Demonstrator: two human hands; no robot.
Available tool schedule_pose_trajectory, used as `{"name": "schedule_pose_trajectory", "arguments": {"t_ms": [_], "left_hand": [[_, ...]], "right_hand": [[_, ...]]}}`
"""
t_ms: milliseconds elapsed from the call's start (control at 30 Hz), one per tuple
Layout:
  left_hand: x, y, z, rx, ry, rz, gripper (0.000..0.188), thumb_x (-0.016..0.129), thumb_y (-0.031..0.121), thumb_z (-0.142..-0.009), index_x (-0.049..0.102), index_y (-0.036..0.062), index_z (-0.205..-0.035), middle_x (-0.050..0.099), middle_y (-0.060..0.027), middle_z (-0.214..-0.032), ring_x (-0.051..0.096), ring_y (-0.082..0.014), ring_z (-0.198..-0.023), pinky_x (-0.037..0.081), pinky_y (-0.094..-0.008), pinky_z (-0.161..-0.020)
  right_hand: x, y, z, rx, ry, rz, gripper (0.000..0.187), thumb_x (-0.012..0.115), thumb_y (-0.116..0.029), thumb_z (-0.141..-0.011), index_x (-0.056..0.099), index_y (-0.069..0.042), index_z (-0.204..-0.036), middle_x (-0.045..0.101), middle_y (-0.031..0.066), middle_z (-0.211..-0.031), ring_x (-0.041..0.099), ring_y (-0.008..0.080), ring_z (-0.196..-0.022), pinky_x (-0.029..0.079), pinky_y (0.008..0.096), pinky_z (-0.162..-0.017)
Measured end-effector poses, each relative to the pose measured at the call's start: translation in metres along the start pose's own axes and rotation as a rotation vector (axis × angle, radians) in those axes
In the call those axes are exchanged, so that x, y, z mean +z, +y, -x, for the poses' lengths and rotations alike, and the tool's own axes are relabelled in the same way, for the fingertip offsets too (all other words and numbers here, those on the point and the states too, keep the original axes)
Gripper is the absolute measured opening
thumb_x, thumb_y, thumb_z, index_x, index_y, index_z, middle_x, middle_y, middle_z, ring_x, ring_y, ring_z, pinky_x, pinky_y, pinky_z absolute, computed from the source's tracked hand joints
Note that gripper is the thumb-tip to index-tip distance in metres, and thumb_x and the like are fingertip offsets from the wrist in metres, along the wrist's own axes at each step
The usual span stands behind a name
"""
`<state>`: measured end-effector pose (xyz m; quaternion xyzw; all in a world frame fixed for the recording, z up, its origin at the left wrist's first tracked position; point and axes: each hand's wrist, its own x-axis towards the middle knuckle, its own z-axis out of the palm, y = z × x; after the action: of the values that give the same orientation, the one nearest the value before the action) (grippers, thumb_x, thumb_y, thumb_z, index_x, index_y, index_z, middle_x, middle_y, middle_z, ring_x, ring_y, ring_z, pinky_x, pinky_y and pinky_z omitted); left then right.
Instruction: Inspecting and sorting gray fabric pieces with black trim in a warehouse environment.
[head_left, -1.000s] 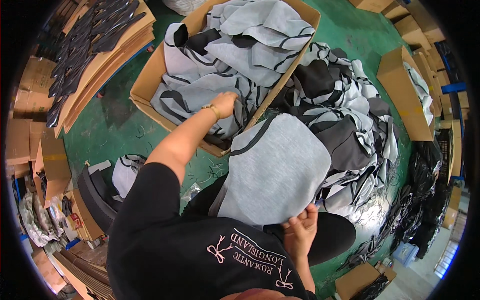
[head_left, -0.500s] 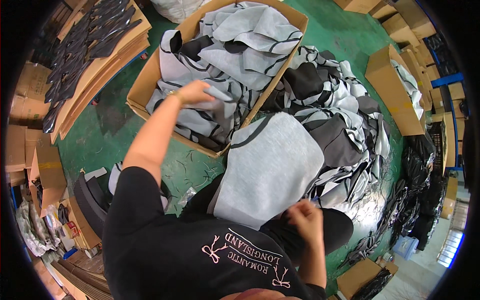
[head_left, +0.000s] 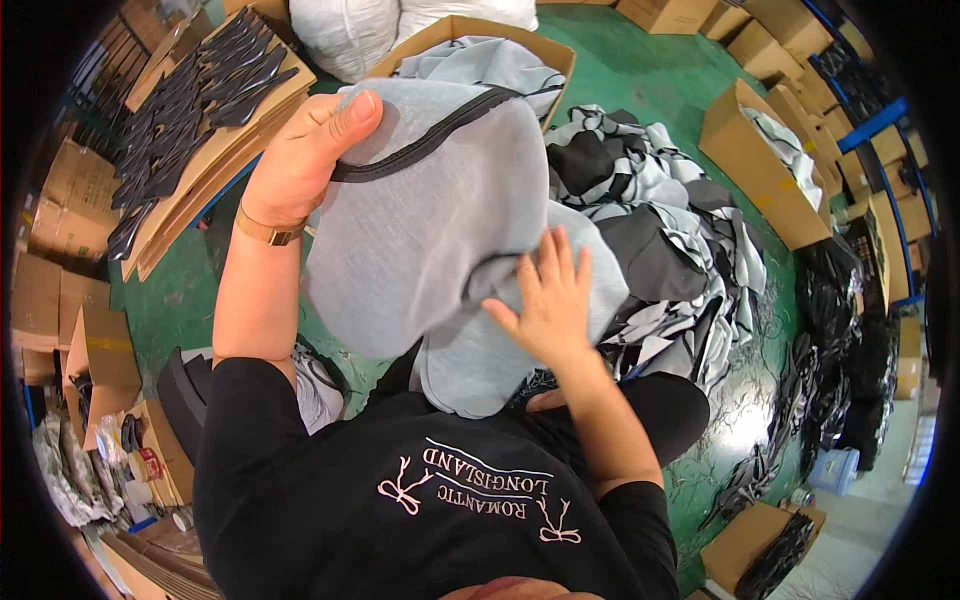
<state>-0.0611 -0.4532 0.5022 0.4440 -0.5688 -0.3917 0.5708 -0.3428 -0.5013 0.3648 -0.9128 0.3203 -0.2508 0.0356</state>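
My left hand [head_left: 310,150] is raised in front of me, its fingers closed on the edge of a grey fabric piece [head_left: 420,240] with a black trim band. That piece hangs down from the hand over my lap. My right hand [head_left: 555,300] lies with fingers spread against its lower right side, by a dark fold. A second grey fabric piece [head_left: 470,375] rests across my lap, partly covered by the held one. Behind them stands a cardboard box [head_left: 558,58] of similar grey pieces, mostly hidden by the raised fabric.
A heap of grey and black fabric pieces [head_left: 665,250] spreads over the green floor to the right. Stacked cardboard sheets [head_left: 225,150] carrying black strips stand at the far left. White sacks [head_left: 345,35] sit at the back. An open carton [head_left: 760,170] with fabric stands farther right.
My left hand has come back from the box and now holds up a grey fabric piece. My right hand has moved up and left from my knee onto the fabric.
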Motion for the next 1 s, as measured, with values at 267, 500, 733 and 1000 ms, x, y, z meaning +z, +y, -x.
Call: {"name": "schedule_pose_trajectory", "arguments": {"t_ms": [267, 500, 733, 1000], "left_hand": [[-0.023, -0.007, 0.009, -0.043, 0.399, 0.224, 0.034, 0.058, 0.033, -0.092, 0.064, 0.0027, -0.105, 0.065, -0.0027, -0.102, 0.059, -0.0106, -0.088, 0.046, -0.0253, -0.080], [-0.068, -0.010, 0.032, 0.009, 0.523, 0.527, 0.029, 0.059, 0.019, -0.090, 0.060, 0.0000, -0.111, 0.065, -0.0080, -0.108, 0.063, -0.0177, -0.095, 0.049, -0.0315, -0.085], [-0.081, -0.003, 0.058, -0.021, 0.677, 0.383, 0.023, 0.062, 0.018, -0.087, 0.064, 0.0019, -0.103, 0.067, -0.0074, -0.100, 0.064, -0.0179, -0.091, 0.049, -0.0308, -0.084], [-0.032, 0.001, 0.036, -0.086, 0.530, 0.484, 0.024, 0.060, 0.020, -0.088, 0.064, 0.0033, -0.105, 0.067, -0.0073, -0.102, 0.064, -0.0180, -0.091, 0.049, -0.0306, -0.084]], "right_hand": [[-0.016, -0.030, 0.054, 0.020, -0.041, -0.287, 0.071, 0.062, -0.002, -0.063, 0.042, 0.000, -0.131, 0.033, 0.0278, -0.137, 0.030, 0.0429, -0.131, 0.026, 0.0529, -0.108], [0.000, -0.022, 0.088, -0.052, 0.056, -0.045, 0.051, 0.057, -0.002, -0.071, 0.054, -0.005, -0.123, 0.046, 0.0194, -0.127, 0.047, 0.0353, -0.115, 0.041, 0.0443, -0.094], [-0.037, -0.058, 0.037, -0.162, 0.026, -0.240, 0.033, 0.060, 0.000, -0.068, 0.063, -0.006, -0.100, 0.060, 0.0060, -0.087, 0.060, 0.0249, -0.077, 0.051, 0.0344, -0.065], [0.038, -0.078, 0.050, -0.106, -0.365, -0.857, 0.017, 0.059, -0.004, -0.082, 0.067, -0.005, -0.097, 0.068, 0.0123, -0.084, 0.066, 0.0268, -0.072, 0.053, 0.0323, -0.065]]}}
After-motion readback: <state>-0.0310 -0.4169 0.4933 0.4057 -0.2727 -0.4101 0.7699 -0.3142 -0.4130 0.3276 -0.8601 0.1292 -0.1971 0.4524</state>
